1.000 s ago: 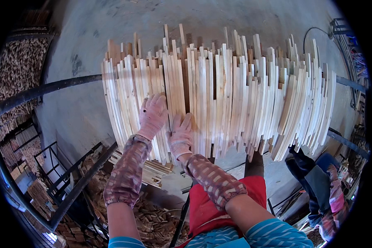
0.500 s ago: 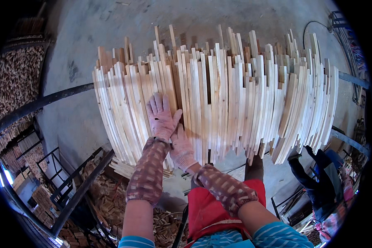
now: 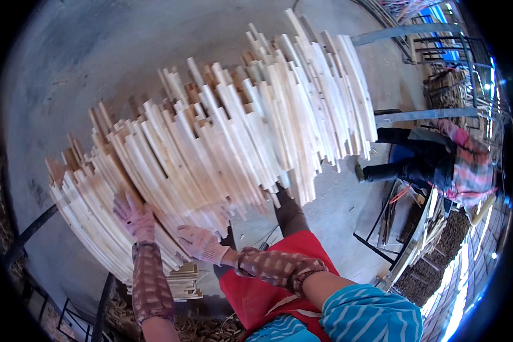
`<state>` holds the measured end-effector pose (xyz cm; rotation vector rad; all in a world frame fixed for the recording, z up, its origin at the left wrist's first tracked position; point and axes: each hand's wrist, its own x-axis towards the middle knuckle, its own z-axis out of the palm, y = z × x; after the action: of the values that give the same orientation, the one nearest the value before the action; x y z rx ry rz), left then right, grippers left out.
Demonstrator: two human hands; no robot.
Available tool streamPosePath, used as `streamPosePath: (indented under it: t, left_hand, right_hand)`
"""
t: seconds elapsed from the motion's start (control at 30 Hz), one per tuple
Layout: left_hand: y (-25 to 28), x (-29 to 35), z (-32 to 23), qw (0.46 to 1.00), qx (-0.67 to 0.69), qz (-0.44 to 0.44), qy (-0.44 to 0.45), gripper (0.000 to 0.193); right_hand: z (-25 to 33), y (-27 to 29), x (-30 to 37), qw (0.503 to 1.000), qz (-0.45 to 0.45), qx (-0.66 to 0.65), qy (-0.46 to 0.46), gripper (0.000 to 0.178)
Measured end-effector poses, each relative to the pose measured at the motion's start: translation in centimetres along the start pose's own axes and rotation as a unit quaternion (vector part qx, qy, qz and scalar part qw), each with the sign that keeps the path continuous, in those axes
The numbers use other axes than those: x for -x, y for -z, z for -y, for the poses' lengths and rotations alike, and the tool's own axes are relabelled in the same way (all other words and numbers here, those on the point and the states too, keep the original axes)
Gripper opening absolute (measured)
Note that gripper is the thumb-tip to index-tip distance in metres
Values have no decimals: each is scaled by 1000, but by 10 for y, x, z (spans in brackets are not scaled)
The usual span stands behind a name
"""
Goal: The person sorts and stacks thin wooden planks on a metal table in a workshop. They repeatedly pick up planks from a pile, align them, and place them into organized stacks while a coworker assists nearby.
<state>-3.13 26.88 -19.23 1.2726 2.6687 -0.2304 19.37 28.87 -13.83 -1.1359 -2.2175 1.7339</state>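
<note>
Touching many wooden strips, two gloved hands, left grip spread wide, right grip unclear

There are two gloved hands, dozens of wooden strips, one red apron, one co-worker.

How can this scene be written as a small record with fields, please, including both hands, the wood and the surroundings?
Left hand: pink-gloved, fingers spread, laid on wooden strips
Right hand: pink-gloved, at the near ends of the strips; grip unclear
Strips' layout: side by side in a wide layer, ends uneven
Lower wood stack: smaller, below the layer's near edge
Clothing: red apron
Metal bars: extend beyond the layer's right side
Other person: at right, plaid top, dark trousers
</note>
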Motion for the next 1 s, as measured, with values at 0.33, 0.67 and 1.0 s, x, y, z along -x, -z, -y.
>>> streamPosePath:
  t: [0.33, 0.67, 1.0]
  left_hand:
    - [6, 26, -8, 995, -31, -11, -98, 59]
    - [0, 49, 5, 993, -76, 5, -88, 65]
    - [6, 48, 7, 986, -121, 68, -89, 76]
  right_hand:
    - [-113, 267, 40, 877, -354, 259, -196, 89]
    - [-224, 307, 122, 893, -260, 120, -349, 106]
    - [-202, 291, 177, 895, -109, 18, -433, 94]
